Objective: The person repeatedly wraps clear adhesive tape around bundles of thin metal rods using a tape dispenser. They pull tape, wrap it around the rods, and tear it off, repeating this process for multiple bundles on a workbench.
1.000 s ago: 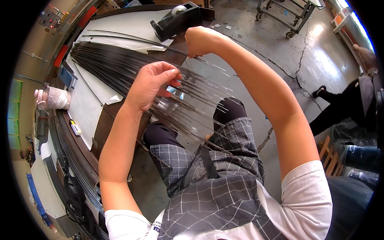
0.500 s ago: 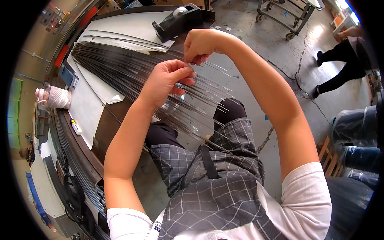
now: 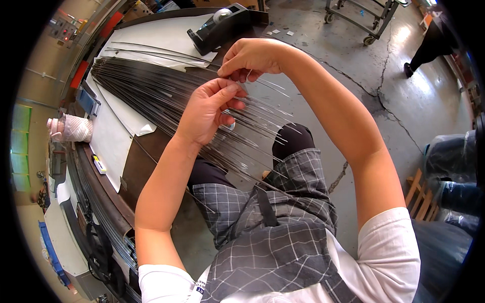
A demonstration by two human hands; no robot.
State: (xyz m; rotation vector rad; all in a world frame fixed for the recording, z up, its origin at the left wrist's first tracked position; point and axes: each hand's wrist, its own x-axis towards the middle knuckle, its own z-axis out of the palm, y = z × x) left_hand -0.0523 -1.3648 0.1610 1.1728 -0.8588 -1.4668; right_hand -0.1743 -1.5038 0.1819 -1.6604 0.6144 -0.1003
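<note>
In the head view, a wide fan of thin dark rods (image 3: 139,83) lies across the table (image 3: 139,171) on white paper (image 3: 112,144). The rods are gathered tightly toward the table's left edge and spread as they cross its right edge, their pale tips reaching out over the person's knees. A few loose rods (image 3: 156,49) lie apart, nearer the far edge, and run toward the right hand (image 3: 251,58).

The left hand (image 3: 214,103) is over the spread part of the fan, thumb and forefinger drawn together in a pinch. The right hand is just beyond it, fingers bent down, thumb toward the loose rods. Whether either pinch is closed on a rod — or on something smaller — I cannot tell.

A black tape dispenser (image 3: 218,31) stands close to the table's far right corner. Toward the left edge lie a small yellow-and-white item (image 3: 99,164) and a blue item (image 3: 89,102), with a pink-and-white bundle (image 3: 77,128) between them.
</note>
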